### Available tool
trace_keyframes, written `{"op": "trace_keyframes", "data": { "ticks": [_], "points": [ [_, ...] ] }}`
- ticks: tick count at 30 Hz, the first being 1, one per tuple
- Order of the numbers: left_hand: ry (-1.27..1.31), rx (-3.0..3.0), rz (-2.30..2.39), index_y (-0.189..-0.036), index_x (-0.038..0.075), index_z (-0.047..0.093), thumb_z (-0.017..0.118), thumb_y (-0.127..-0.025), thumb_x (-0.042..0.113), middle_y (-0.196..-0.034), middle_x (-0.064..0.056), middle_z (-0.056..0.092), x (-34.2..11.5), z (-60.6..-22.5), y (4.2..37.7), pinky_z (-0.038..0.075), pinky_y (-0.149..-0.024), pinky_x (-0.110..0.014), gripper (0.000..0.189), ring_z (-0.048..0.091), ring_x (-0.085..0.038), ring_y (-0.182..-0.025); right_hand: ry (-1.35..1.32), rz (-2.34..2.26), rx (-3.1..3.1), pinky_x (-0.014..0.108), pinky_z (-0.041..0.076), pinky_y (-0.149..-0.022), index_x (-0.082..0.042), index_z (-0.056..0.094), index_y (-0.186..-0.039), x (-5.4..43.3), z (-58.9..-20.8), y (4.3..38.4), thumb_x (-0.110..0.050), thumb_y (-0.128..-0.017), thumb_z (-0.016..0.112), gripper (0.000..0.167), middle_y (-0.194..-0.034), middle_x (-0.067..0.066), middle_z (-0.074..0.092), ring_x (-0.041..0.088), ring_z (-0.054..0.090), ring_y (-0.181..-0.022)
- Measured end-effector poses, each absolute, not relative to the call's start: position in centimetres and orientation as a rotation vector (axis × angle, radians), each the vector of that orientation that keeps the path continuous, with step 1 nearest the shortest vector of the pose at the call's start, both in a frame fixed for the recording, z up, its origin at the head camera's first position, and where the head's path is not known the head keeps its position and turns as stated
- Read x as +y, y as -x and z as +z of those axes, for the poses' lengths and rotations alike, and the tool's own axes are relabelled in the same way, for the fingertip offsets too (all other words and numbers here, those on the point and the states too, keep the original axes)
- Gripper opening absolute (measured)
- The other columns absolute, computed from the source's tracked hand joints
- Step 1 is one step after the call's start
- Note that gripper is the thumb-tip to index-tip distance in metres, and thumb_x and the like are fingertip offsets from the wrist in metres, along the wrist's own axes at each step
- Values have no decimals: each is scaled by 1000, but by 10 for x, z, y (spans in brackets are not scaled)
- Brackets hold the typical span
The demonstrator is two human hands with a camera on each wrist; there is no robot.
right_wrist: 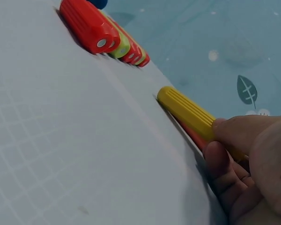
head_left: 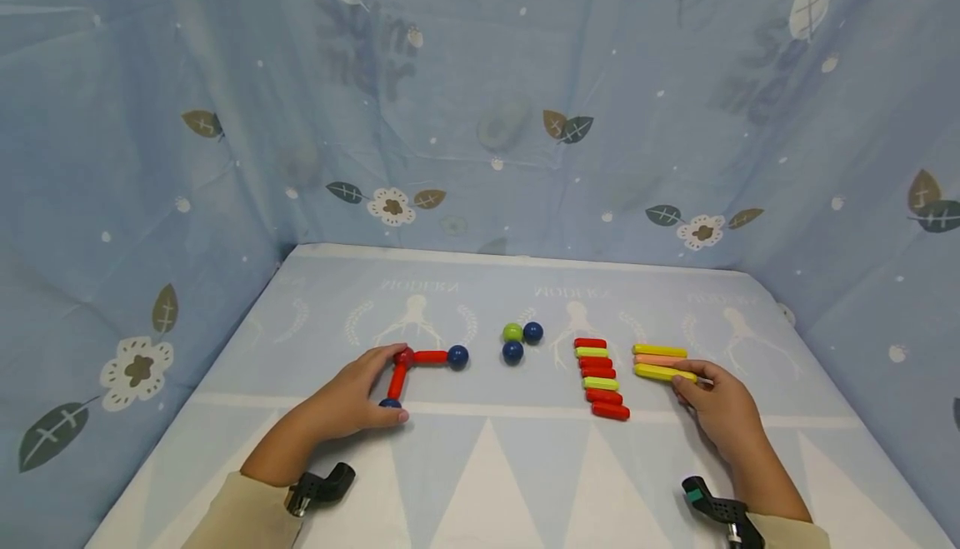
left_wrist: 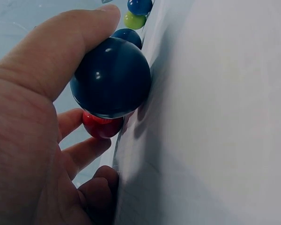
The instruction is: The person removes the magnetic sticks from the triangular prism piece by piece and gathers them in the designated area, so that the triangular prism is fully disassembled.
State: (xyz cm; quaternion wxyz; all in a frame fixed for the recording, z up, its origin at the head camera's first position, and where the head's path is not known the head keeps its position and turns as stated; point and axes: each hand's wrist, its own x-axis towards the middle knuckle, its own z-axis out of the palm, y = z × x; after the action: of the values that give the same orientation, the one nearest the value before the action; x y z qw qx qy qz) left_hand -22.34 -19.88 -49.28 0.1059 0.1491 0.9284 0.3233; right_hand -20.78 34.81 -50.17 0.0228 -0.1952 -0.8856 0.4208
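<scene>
My left hand (head_left: 347,392) holds an L-shaped build of magnetic sticks and balls at the left. Its fingers touch the red ball (head_left: 404,356) at the corner, and its thumb lies along the near blue ball (left_wrist: 110,78). Two red sticks run from that corner, one to the near ball and one (head_left: 431,357) to the far blue ball (head_left: 457,356). At the right, my right hand (head_left: 720,406) pinches the right end of a long yellow stick (head_left: 660,373) between thumb and fingers. Directly behind it lie an orange stick (head_left: 654,360) and another yellow stick (head_left: 660,351).
A green ball (head_left: 513,332) and two blue balls (head_left: 513,353) sit together at mid-table. Between them and my right hand, several short red and yellow-green sticks (head_left: 597,373) form a column. Patterned blue curtain (head_left: 480,116) encloses the table's back and sides.
</scene>
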Motion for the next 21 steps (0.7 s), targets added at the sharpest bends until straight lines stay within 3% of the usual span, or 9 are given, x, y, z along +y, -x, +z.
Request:
{"op": "trace_keyframes", "data": {
  "ticks": [5, 11, 18, 21],
  "points": [
    [-441, 2740, 954, -164, 24, 32, 88, -79, 55, -167, -11, 35, -198, -493, 222, 35, -115, -71, 107, 36, -42, -152, 640, 1353, -2677, 15, 55, -66, -8, 58, -143, 347, -503, 209, -28, -105, 65, 43, -137, 18, 58, 17, 66, -96],
    [-447, 2742, 957, -164, 23, 31, 88, -79, 53, -167, -11, 35, -199, -491, 222, 35, -115, -71, 107, 35, -42, -152, 711, 1395, -2605, 12, 55, -67, -5, 54, -145, 347, -506, 212, -29, -105, 65, 48, -132, 17, 57, 16, 65, -98],
    [-467, 2746, 965, -164, 23, 32, 88, -79, 52, -167, -13, 36, -200, -492, 221, 35, -115, -71, 106, 36, -43, -152, 752, 1370, -2613, 12, 51, -66, -5, 56, -148, 346, -509, 213, -30, -105, 64, 50, -141, 19, 57, 25, 62, -113],
    [-466, 2744, 965, -164, 23, 32, 88, -79, 53, -167, -12, 36, -199, -492, 221, 35, -115, -71, 106, 35, -42, -152, 768, 1348, -2620, 17, 53, -74, -5, 55, -148, 347, -508, 212, -29, -105, 64, 50, -143, 20, 55, 29, 57, -120]
  ]
}}
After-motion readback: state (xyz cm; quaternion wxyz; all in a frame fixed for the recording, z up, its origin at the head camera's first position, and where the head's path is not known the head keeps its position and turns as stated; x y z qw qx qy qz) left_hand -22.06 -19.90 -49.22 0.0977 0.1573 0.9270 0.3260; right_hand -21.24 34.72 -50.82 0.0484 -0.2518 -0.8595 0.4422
